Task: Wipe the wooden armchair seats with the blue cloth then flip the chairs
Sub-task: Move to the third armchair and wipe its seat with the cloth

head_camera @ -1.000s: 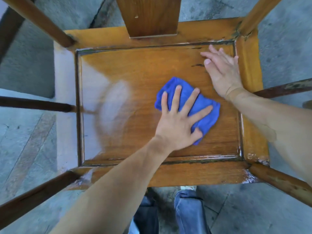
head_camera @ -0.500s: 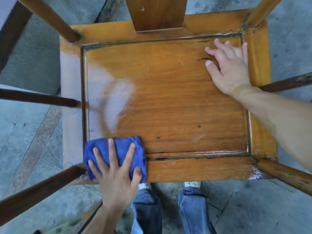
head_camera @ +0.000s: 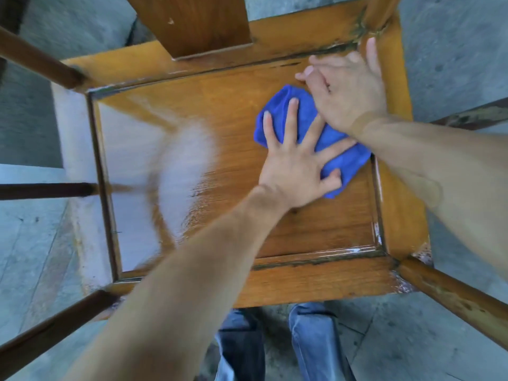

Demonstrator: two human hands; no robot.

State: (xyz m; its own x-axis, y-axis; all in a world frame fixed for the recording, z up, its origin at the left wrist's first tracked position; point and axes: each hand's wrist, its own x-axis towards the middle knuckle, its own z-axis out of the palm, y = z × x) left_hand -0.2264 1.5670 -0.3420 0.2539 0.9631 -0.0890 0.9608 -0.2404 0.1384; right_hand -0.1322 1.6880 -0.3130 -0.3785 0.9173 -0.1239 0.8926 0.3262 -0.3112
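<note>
I look straight down on the orange-brown wooden seat (head_camera: 236,114) of an armchair. A crumpled blue cloth (head_camera: 277,116) lies on the seat's right half. My left hand (head_camera: 294,166) presses flat on the cloth with fingers spread. My right hand (head_camera: 349,92) rests flat on the seat's far right corner, fingers apart, its heel overlapping the cloth's upper edge. My right forearm covers the cloth's right side.
The chair's back slat (head_camera: 192,23) rises at the top. Armrest rails (head_camera: 41,56) cross on the left, and another rail (head_camera: 453,295) runs at the lower right. A pale glare patch (head_camera: 181,166) lies on the seat's left. My jeans legs (head_camera: 310,342) stand on the grey concrete floor (head_camera: 439,339).
My left hand has swept the cloth from the seat's near left corner back to the right half. The right hand has stayed at the far right corner.
</note>
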